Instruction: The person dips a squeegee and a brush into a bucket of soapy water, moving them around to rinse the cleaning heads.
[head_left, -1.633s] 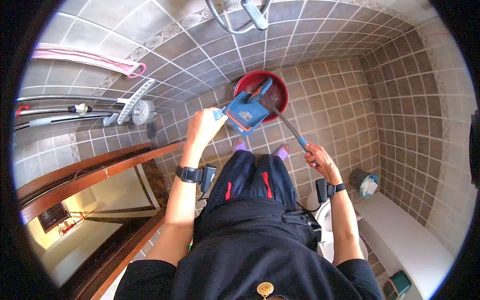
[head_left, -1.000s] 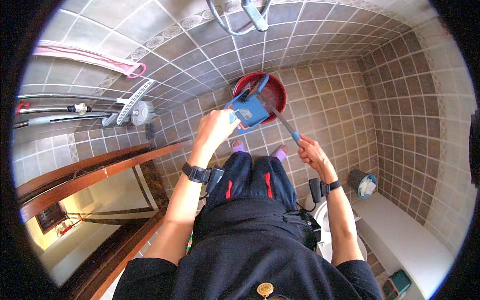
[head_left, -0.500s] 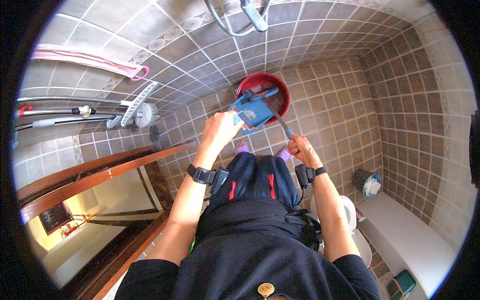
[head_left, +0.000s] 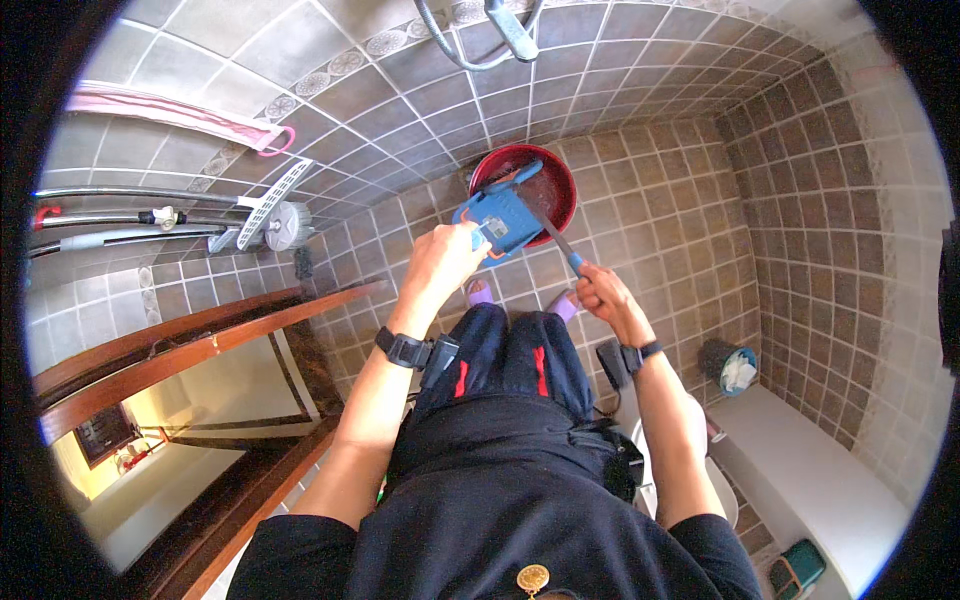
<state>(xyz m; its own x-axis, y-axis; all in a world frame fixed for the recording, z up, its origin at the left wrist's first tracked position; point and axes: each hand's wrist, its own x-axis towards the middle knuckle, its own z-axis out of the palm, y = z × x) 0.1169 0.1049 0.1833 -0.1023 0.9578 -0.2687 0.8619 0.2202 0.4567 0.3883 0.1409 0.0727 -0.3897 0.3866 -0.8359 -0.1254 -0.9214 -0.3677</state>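
A blue dustpan (head_left: 500, 220) with orange trim hangs over the near left rim of a red basin (head_left: 574, 190) on the tiled floor. My left hand (head_left: 442, 262) is closed round its handle. In my right hand (head_left: 606, 294) is a brush (head_left: 562, 245) with a grey and blue handle, slanting up and left into the basin. The blue brush head (head_left: 528, 174) with dark bristles shows beyond the dustpan, partly hidden by it. Dark reddish water seems to lie in the basin. My feet in purple slippers (head_left: 563, 304) stand just below.
To the left, poles (head_left: 140, 192), a white rack and a round white brush (head_left: 288, 227) stand near a wooden door frame (head_left: 200, 350). A pink strap hangs on the wall. A metal fixture (head_left: 512, 35) juts out above. At right are a waste bin (head_left: 722, 362), a toilet and a white ledge (head_left: 800, 450).
The brush head has shifted within the basin, up and slightly left. The dustpan stays almost in place, and both hands keep their hold.
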